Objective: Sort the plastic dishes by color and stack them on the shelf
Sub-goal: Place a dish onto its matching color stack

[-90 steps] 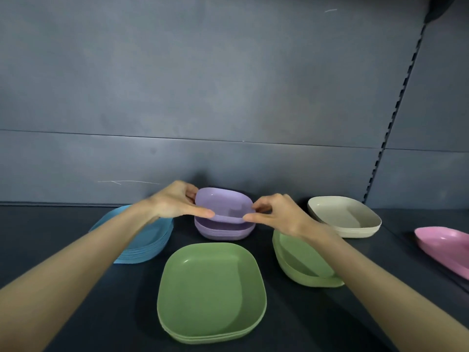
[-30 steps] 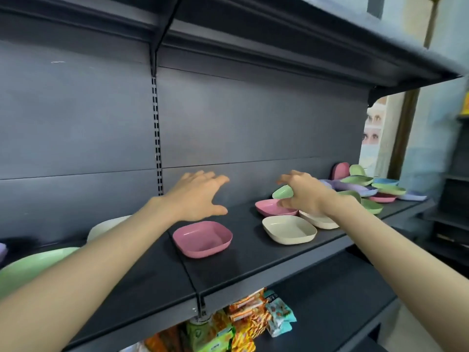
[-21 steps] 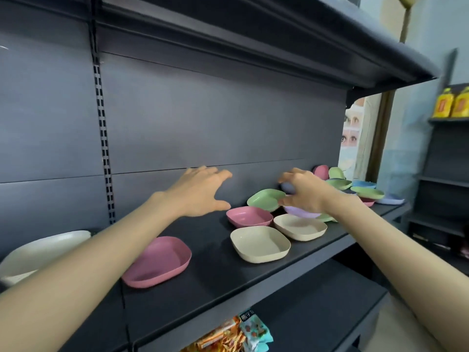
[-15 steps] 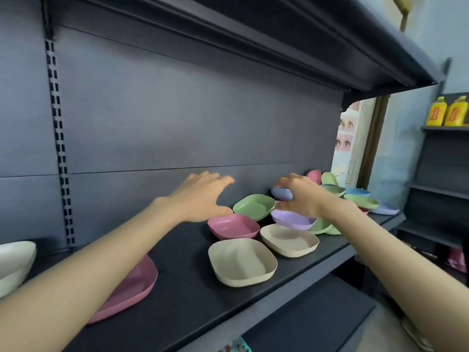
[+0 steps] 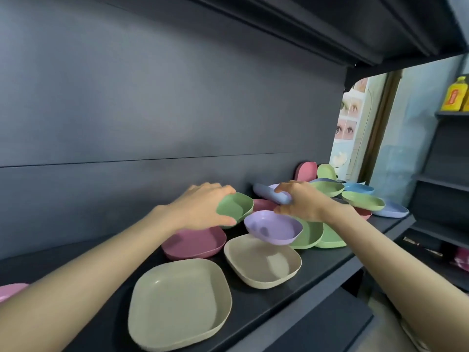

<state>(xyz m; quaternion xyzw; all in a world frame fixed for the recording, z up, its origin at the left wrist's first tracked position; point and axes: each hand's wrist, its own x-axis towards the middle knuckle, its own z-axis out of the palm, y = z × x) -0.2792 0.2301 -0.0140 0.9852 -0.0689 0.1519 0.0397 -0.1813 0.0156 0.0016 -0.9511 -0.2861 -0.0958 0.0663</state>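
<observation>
Two beige up front on the shelf (image 5: 327, 265), beige plate (image 5: 177, 303) and beige bowl (image 5: 264, 261), one pink dish (image 5: 195, 242) behind, my left hand (image 5: 203, 209) gripping one green bowl (image 5: 236, 207), my right hand (image 5: 302, 201) pinching one blue dish (image 5: 269, 193), one purple bowl (image 5: 272, 229) just under it overhanging the beige bowl, two green dishes (image 5: 308, 236) alongside, mixed pile (image 5: 363, 200) beyond.

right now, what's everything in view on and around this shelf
shelf: 1, dark grey, under the dishes
beige plate: 1, beige, nearest front
beige bowl: 1, beige, right of the plate
pink dish: 1, pink, behind the plate
second pink dish: 1, pink, far left
green bowl: 1, green, in the left hand
blue dish: 1, pale blue, in the right hand
purple bowl: 1, purple, just below the right hand
green dishes: at least 2, green, right of purple bowl
mixed pile: several, pink, green, blue, far end
yellow bottle: 1, yellow, upper right
left hand: 1, grips the green bowl
right hand: 1, grips the blue dish
</observation>
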